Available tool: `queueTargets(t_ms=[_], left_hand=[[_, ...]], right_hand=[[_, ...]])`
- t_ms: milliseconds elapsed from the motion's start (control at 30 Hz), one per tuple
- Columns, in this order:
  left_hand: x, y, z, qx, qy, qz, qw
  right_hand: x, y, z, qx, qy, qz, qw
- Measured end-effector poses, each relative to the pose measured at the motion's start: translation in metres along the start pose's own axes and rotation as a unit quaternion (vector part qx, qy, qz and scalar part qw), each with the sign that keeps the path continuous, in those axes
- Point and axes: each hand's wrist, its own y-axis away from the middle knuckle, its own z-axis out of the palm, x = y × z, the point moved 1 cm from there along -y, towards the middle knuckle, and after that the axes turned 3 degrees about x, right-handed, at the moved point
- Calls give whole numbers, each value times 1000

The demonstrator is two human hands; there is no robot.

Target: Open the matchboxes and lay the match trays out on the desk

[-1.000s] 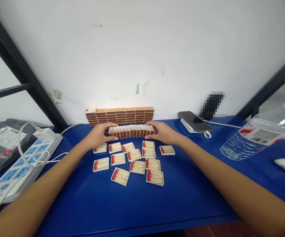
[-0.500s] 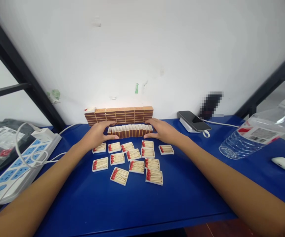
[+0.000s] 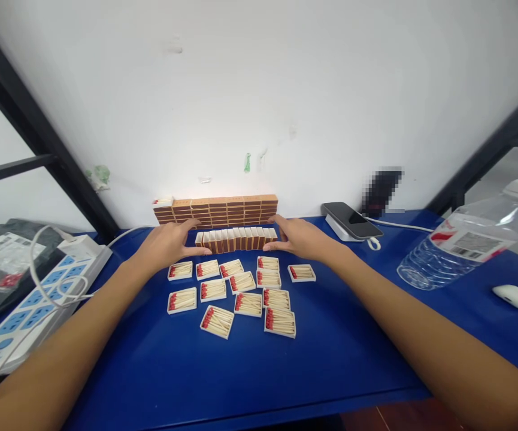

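Row of sleeves: your row of matchbox sleeves [image 3: 236,239] stands on edge on the blue table [image 3: 250,371], just behind the open trays and in front of the stacked boxes at the wall.
Change: over the last second your hands have barely shifted; the row sits where it did, a touch more squared between them, so it reads as being pressed together rather than carried.
Left hand: your left hand [image 3: 169,244] cups the row's left end, thumb at the front face, fingers curved over the back.
Right hand: your right hand [image 3: 297,238] mirrors it on the right end.
Grip: both hands are spread wide, fingers apart, not closed round anything; they bracket the row from its two ends. From this angle you can't quite tell whether the fingertips press the end sleeves or only rest on them.
Trays: twelve or so open match trays [image 3: 241,293], red heads showing, lie flat just beside your wrists.
Stack: the stacked boxes [image 3: 216,211] lean against the wall.
Further out: a power strip [image 3: 38,299] with its cable at your left; a phone [image 3: 352,220], a water bottle [image 3: 460,245] on its side and a white mouse [image 3: 517,297] at your right.
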Motion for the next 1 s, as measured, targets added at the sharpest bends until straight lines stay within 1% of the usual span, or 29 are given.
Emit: queueTargets(t_ms=[100,200,367,500,800,1000], left_hand=[[2,0,4,1,23,19,1000],[1,0,9,9,26,31,999],[-3,-2,13,8,44,33,998],[-5,-2,14,13,51,31,998],[-7,-2,13,11,66,23,997],[-9,-2,14,28,72,-7,997]], right_hand=[[-6,1,3,-11,-21,12,1000],[-11,1,4,-14,-47,22,999],[-9,1,7,-7,-113,21,993],[-8,1,9,-5,-145,19,989],[-9,0,11,2,-140,21,990],[-6,-1,15,19,-146,19,989]])
